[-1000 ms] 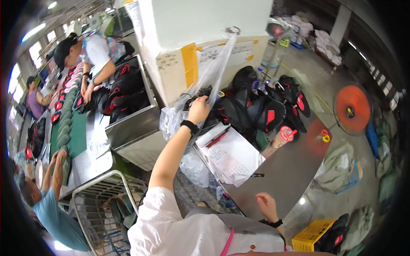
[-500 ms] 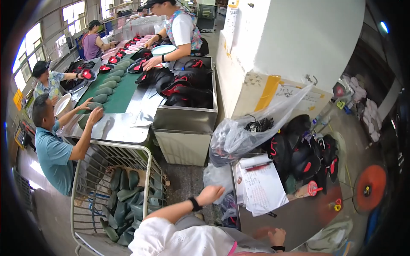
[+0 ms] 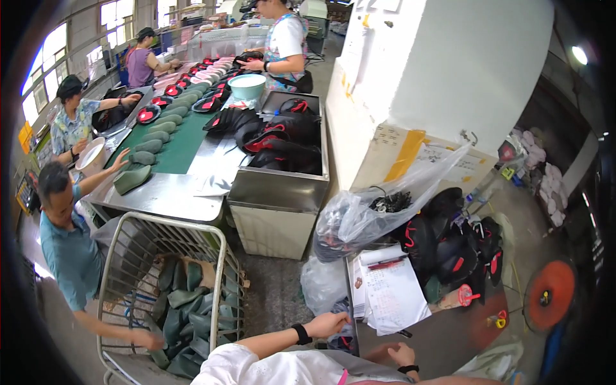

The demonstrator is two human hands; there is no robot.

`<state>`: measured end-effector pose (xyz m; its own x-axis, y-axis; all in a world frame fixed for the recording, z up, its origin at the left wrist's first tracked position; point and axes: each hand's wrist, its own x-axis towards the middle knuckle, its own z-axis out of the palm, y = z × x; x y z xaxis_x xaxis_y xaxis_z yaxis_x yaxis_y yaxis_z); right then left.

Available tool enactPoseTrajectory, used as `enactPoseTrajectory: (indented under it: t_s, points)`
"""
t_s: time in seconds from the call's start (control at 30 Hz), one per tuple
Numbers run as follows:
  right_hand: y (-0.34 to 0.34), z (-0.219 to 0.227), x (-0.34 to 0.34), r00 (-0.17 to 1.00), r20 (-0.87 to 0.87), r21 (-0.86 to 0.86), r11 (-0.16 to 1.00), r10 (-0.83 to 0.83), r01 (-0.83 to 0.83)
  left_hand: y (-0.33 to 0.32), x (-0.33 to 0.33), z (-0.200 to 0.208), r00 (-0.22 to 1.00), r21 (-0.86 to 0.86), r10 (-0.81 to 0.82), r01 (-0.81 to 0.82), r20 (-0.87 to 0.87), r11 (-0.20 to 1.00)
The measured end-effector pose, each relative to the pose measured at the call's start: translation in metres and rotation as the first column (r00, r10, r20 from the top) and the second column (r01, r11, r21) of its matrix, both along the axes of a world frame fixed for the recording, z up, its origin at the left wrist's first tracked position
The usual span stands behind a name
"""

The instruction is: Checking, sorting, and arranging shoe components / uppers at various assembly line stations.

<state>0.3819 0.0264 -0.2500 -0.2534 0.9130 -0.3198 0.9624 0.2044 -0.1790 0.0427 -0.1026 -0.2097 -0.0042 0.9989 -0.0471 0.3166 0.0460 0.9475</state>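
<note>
Papers [image 3: 399, 303] on table [image 3: 452, 327], top sheet bearing writing, red pen [image 3: 387, 264] laid across; neither hand writing, amount left unclear. Left hand [image 3: 330, 324] near table edge, right hand [image 3: 402, 354] over it; both curled, cannot tell whether fingers grip anything.

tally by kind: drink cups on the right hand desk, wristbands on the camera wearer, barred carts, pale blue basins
Drink cup: 1
Dark wristbands: 2
Barred cart: 1
Pale blue basin: 1
Total: 5
</note>
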Motion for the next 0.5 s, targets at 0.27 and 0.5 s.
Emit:
enactPoseTrajectory:
  t_s: [0.27,0.5]
  points:
    - [-0.03,0.006,0.048,0.823,-0.527,-0.129,0.977,-0.214,0.172,0.014,0.014,0.031,0.82,-0.149,-0.522,0.561,0.236,0.814]
    - [-0.095,0.053,0.174,0.606,-0.555,0.021,0.719,-0.57,0.695,0.02,0.124,0.011,0.641,-0.176,-0.764,0.762,0.074,0.623]
